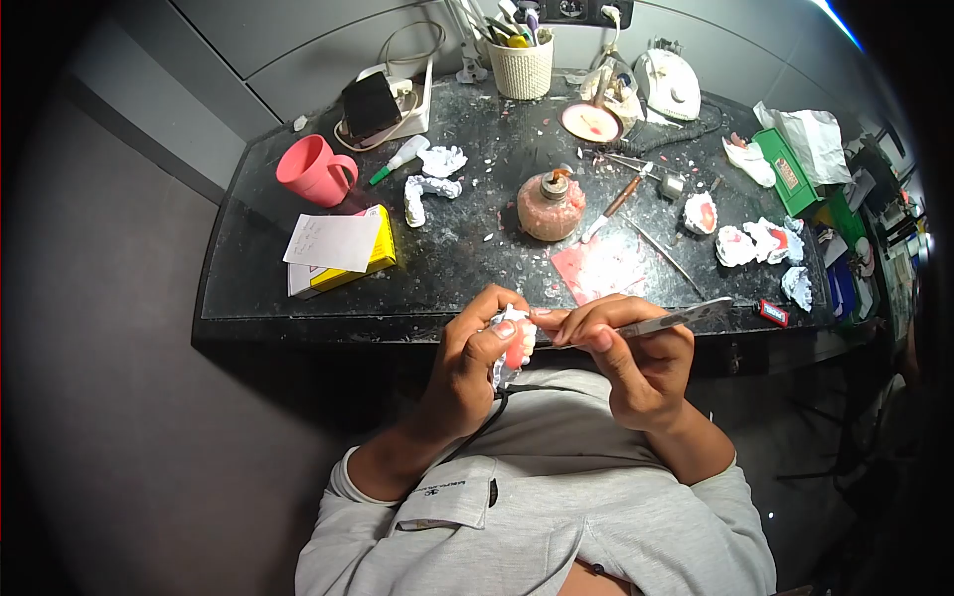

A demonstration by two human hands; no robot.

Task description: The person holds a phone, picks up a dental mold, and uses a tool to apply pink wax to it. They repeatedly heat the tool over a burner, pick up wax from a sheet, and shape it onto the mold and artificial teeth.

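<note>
Wax work on a cast looked partly done, judging from what showed. Pink wax already sat on the white plaster, so the build-up seemed to be in place. With a tool held against it, the shaping and smoothing seemed unfinished. How much of the surface remained rough could not be told, because fingers hid most of it.

The person's left hand was curled tightly around the cast, thumb and fingers clamped on it. It held the cast up in front of the chest, just below the near edge of the bench. The right hand was closed in a pen-like grip on the slim metal tool. The handle stuck out to the right, and the working end pointed left into the cast. The two hands were pressed together, the fingertips of the right touching the cast and the left fingers.

On the bench behind, a round burner stood near the middle, apart from the hands. A flat pink sheet lay just beyond them. More casts, some with pink on them, were grouped at the right. A pink mug and a yellow box with paper on it sat at the left, and white crumbs were scattered over the dark top.
</note>
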